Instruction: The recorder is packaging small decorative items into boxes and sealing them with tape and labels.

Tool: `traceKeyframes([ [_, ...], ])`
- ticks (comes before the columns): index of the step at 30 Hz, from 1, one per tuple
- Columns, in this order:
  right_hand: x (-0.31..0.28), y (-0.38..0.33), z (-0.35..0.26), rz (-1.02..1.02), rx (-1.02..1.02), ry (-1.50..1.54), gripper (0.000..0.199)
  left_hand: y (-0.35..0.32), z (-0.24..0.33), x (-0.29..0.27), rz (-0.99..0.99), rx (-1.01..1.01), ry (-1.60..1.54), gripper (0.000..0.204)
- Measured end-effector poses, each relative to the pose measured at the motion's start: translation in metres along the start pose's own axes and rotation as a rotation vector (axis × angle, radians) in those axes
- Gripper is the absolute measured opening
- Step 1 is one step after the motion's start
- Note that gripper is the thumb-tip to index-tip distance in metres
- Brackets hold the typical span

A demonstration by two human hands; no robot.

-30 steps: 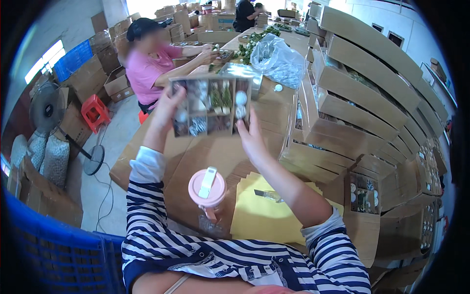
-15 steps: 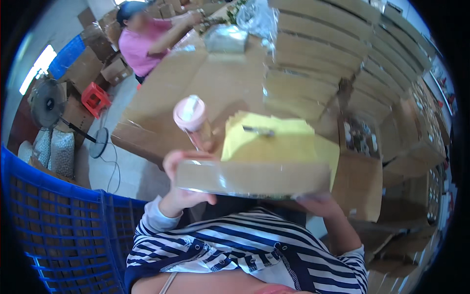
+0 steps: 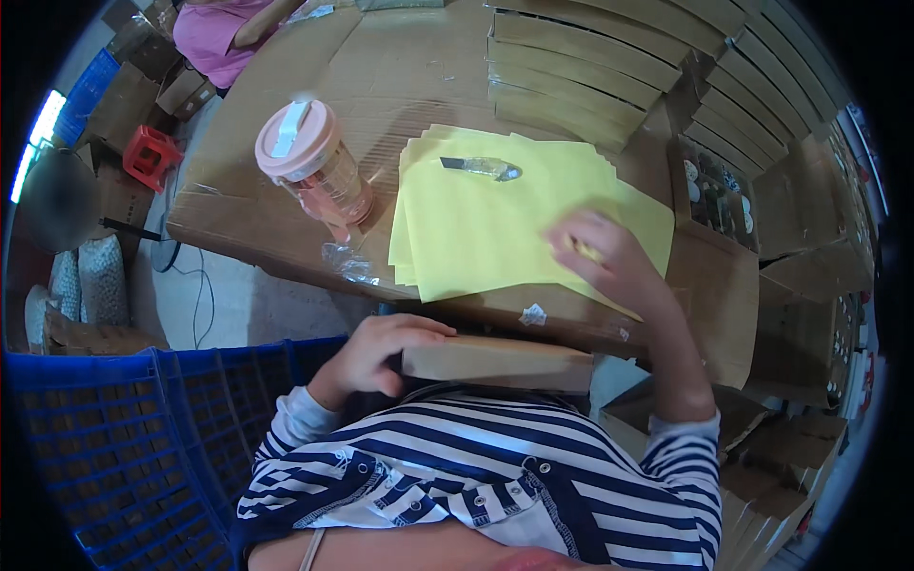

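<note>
My left hand (image 3: pixel 384 350) grips the left end of a flat brown cardboard box (image 3: pixel 505 360), fingers along its far edge and thumb on the near side. The box rests against my striped top, below the table's front edge. Over the right part of a loose stack of yellow paper sheets (image 3: pixel 486 228) is my right hand (image 3: pixel 605 252). Its fingers are curled and slightly blurred; some yellow shows between them, but I cannot make out what they hold. A utility knife (image 3: pixel 481 168) with a clear handle lies on the sheets.
A pink-lidded tumbler (image 3: pixel 319 171) stands left of the paper. Stacked flat boxes (image 3: pixel 571 76) rise at the back right, near an open carton of small items (image 3: pixel 712 195). A blue plastic crate (image 3: pixel 162 428) is on my left. A person in pink (image 3: pixel 221 43) is across the table.
The box has come down from in front of the paper to my lap. My right hand has left the box and moved up over the yellow sheets. The view has tilted downward.
</note>
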State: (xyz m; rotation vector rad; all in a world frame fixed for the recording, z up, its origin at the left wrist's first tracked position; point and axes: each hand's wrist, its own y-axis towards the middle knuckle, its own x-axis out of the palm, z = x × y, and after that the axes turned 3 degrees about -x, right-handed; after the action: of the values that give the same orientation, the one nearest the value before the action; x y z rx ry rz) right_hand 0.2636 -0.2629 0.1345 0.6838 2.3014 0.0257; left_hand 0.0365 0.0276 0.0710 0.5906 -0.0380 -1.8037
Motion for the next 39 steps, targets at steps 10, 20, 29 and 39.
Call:
traceKeyframes([
  [10, 0.043, 0.118, 0.051, -0.057, -0.207, -0.805, 0.023, 0.126, -0.002, -0.044, -0.165, -0.079, -0.059, 0.027],
  [20, 0.034, 0.043, 0.019, 0.124, 0.157, -0.516, 0.019, 0.132, -0.026, -0.029, 0.105, -0.21, 0.57, 0.045],
  [29, 0.047, 0.04, 0.024, 0.144, -0.03, -0.471, 0.023, 0.135, -0.026, -0.02, 0.12, -0.238, 0.506, 0.045],
  [39, 0.045, 0.037, 0.022, 0.126, -0.076, -0.275, 0.02, 0.129, -0.027, -0.018, 0.099, -0.188, 0.519, 0.024],
])
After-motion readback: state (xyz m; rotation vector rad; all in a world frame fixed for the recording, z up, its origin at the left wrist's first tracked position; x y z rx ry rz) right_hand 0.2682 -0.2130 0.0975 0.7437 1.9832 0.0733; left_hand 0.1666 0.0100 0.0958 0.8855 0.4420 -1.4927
